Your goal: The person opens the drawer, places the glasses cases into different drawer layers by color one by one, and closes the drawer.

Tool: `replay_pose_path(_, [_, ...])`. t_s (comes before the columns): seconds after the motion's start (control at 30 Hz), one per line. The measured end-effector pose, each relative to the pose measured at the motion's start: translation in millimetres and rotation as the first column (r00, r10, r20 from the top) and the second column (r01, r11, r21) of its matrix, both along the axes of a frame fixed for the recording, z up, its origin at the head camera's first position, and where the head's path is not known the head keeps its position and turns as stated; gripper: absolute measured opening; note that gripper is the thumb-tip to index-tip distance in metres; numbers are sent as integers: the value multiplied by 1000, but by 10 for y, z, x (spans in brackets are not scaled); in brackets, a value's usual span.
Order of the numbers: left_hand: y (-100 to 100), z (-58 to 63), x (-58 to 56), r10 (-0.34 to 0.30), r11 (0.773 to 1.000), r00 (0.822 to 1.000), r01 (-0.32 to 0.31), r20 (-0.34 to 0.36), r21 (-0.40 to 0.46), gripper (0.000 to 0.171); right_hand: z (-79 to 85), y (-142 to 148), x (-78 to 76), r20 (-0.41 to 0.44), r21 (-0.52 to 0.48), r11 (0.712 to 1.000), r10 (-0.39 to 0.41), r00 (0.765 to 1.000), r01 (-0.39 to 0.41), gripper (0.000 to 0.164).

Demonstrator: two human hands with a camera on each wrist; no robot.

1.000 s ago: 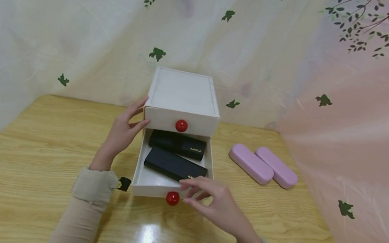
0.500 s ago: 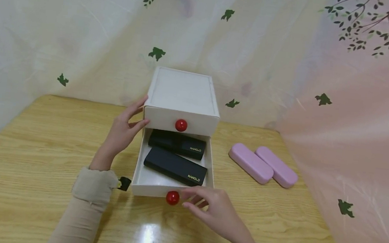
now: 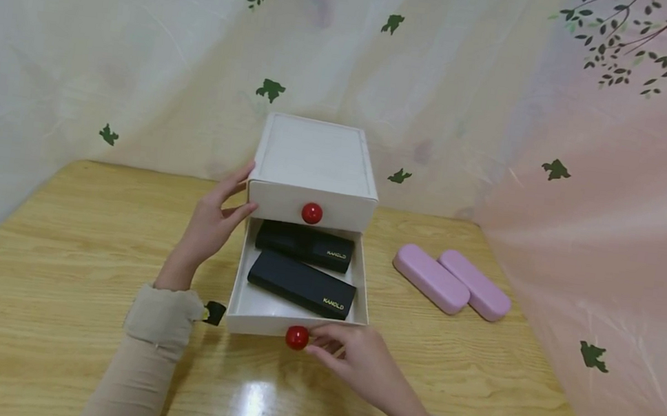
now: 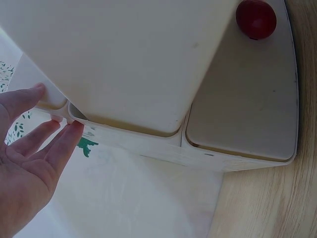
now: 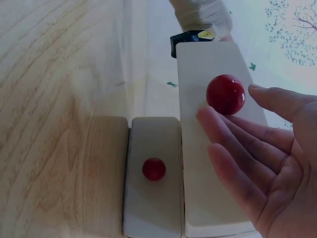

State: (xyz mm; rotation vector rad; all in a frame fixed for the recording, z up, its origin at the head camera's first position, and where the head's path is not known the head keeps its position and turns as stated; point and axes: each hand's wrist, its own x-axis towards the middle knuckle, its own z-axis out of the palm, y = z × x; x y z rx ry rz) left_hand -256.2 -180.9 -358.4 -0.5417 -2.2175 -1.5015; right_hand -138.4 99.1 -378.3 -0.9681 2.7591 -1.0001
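A white drawer cabinet (image 3: 315,154) stands mid-table with its middle drawer (image 3: 256,325) pulled out. Inside the drawer lie two black oblong cases with gold lettering, one at the front (image 3: 299,284) and one farther back (image 3: 294,241). My left hand (image 3: 212,226) braces the cabinet's upper left edge, thumb on the front and nearly straight fingers along the side. My right hand (image 3: 355,362) is beside the drawer's red knob (image 3: 297,337). In the right wrist view its thumb and fingers are spread around the knob (image 5: 226,94); firm contact is not visible.
Two pink oblong cases (image 3: 431,279) lie side by side to the cabinet's right. Below the pulled-out drawer is a closed one with its own red knob (image 5: 154,169). The wooden table (image 3: 49,284) meets a leaf-patterned curtain (image 3: 187,79) at the back.
My right hand has drawn back from the front black case, uncovering its lettering, and come down to the red knob. The left hand, drawer and cases have stayed put.
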Motion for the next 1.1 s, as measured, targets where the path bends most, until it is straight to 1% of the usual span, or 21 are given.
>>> replay_pose_path(0.27, [2, 5, -1, 1, 1000, 1000, -1, 6, 2, 62, -60, -70, -25, 60, 6, 1000, -15, 998, 14, 19])
replay_pose_path(0.4, [3, 6, -1, 4, 1000, 1000, -4, 2, 1, 62, -64, -103, -24, 123, -14, 998, -58, 991, 60, 20])
replay_pose_path(0.53, [4, 6, -2, 3, 1000, 1000, -3, -3, 1, 62, -60, -127, -22, 226, -60, 991, -105, 968, 122, 25])
replay_pose_path(0.63, [2, 9, 3, 3, 1000, 1000, -3, -2, 0, 62, -58, -137, -15, 324, -114, 980, -119, 939, 163, 28])
replay_pose_path(0.7, [1, 9, 5, 3, 1000, 1000, -3, 0, -3, 62, -62, -143, -8, 367, -146, 972, -120, 923, 185, 29])
replay_pose_path(0.77, [-2, 11, 10, 3, 1000, 1000, -3, 4, -3, 62, -74, -148, -2, 388, -175, 964, -121, 914, 202, 30])
replay_pose_path(0.93, [-4, 12, 16, 9, 1000, 1000, -9, 15, -2, 63, -113, -167, 14, 392, -240, 942, -126, 911, 233, 31])
replay_pose_path(1.1, [0, 20, 19, 12, 1000, 1000, -12, 17, -3, 63, -146, -185, 47, 441, -319, 905, -122, 889, 282, 30])
